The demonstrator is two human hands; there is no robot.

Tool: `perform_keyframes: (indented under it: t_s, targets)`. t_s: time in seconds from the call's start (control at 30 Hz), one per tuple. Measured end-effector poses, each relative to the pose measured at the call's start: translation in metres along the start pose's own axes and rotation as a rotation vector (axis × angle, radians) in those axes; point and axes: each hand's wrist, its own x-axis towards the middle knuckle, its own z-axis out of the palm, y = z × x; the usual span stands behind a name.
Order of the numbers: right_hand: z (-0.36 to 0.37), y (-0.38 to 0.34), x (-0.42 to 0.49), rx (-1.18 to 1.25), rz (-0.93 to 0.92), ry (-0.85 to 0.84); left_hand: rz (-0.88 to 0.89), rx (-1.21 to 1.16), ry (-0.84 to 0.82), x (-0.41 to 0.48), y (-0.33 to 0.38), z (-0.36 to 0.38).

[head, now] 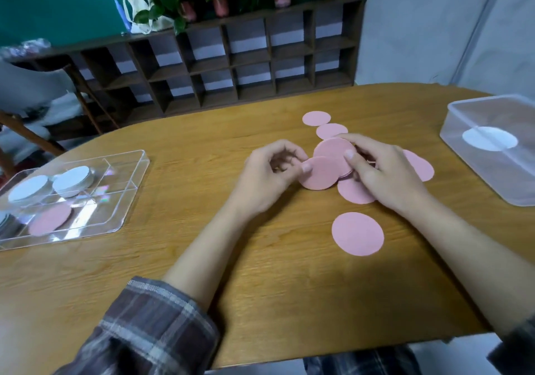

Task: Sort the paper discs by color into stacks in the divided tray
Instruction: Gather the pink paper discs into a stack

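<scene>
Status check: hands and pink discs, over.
Left hand pinches one pink disc; right hand holds pink stack. Divided tray at left, path unobstructed.

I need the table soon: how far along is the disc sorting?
White stacks and a pink pile sit in the divided tray. The left hand pinches a pink disc; the right hand holds a pink bundle. Loose pink discs remain on the table, a white disc in the tub.

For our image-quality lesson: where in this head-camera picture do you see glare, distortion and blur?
Head view: glare and rainbow glints on the tray; the wide lens slants the shelf; the sleeve at the bottom is stretched and blurred; left hand and right hand, gripping pink discs, are fairly sharp.
</scene>
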Motion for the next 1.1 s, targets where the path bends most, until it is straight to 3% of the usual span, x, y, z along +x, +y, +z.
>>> perform_keyframes:
  t_s: [0.2, 0.4, 0.6, 0.8, 0.93, 1.0, 1.1]
  targets:
    - [0.000, 0.003, 0.003, 0.017, 0.000, 0.015, -0.001, -0.012, 0.188, 0.013, -0.003, 0.030]
    - [0.005, -0.003, 0.003, 0.035, -0.073, -0.028, 0.028, 0.092, 0.213, 0.004, -0.006, 0.028]
    - [0.009, -0.002, 0.004, -0.147, -0.080, -0.143, 0.018, 0.132, 0.199, 0.003, -0.003, 0.028]
    - [0.010, 0.001, 0.005, -0.153, -0.163, -0.070, 0.054, 0.289, 0.193, 0.000, -0.005, 0.026]
    - [0.007, 0.007, 0.007, -0.138, -0.107, -0.024, 0.114, 0.359, 0.250, -0.002, -0.003, 0.029]
    - [0.005, 0.011, 0.008, -0.135, -0.074, 0.010, 0.130, 0.296, 0.103, -0.004, 0.003, 0.032]
    - [0.005, 0.016, 0.009, -0.125, -0.052, 0.040, 0.145, 0.223, -0.258, -0.013, 0.010, 0.037]
